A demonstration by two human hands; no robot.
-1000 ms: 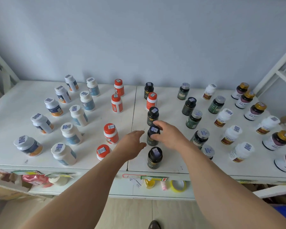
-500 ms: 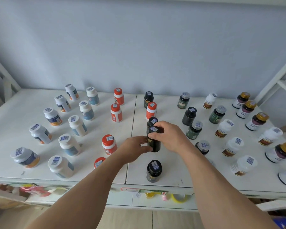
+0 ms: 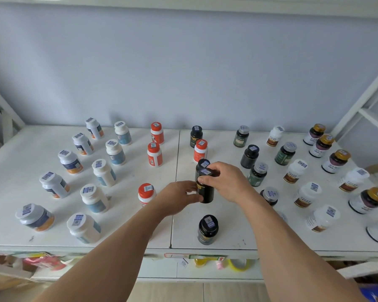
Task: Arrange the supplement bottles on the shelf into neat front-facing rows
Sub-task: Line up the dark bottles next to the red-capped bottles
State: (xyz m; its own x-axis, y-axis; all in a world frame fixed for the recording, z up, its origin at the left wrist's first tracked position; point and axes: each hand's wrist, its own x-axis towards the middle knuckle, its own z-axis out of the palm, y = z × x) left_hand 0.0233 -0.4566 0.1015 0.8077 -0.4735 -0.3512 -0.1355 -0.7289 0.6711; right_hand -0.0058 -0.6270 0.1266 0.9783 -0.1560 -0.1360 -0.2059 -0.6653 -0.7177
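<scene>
held bottle: black bottle [image 3: 205,188], upright, lifted a little off the shelf, in the middle column just right of the shelf seam; gold label band faces left-front, blue-white sticker on cap
right hand: right hand [image 3: 226,182] closed over the cap and upper side of the black bottle, fingers wrapped from the right, thumb at the front
left hand: left hand [image 3: 177,197] half curled, fingertips touching the lower left side of the same bottle, thumb under; loose hold, not a full wrap
shelf: white shelf [image 3: 31,192], two boards meeting at a seam in the middle, grey-blue wall behind
black column: second black bottle [image 3: 202,165] right behind the held one, partly hidden by it; front black bottle [image 3: 207,229] near the shelf edge, standing alone; another dark one [image 3: 196,136] at the back
orange-cap bottles: orange-cap bottles [image 3: 155,154] in a loose line left of the seam, one [image 3: 200,150] sits in the black column, one [image 3: 146,194] just beside the left wrist
left group: white bottles with blue or orange labels [image 3: 104,172], two rough diagonal rows, labels turned various ways
right group: dark green bottles [image 3: 285,153], white bottles with brown labels [image 3: 295,171], gold-cap bottles [image 3: 336,161] in slanted rows, well apart
under right forearm: one silver-cap dark bottle [image 3: 270,196] partly hidden by the arm
below shelf edge: yellow tape rolls [image 3: 238,264] and small clutter, blurred
caps: nearly all carry a blue-white code sticker
</scene>
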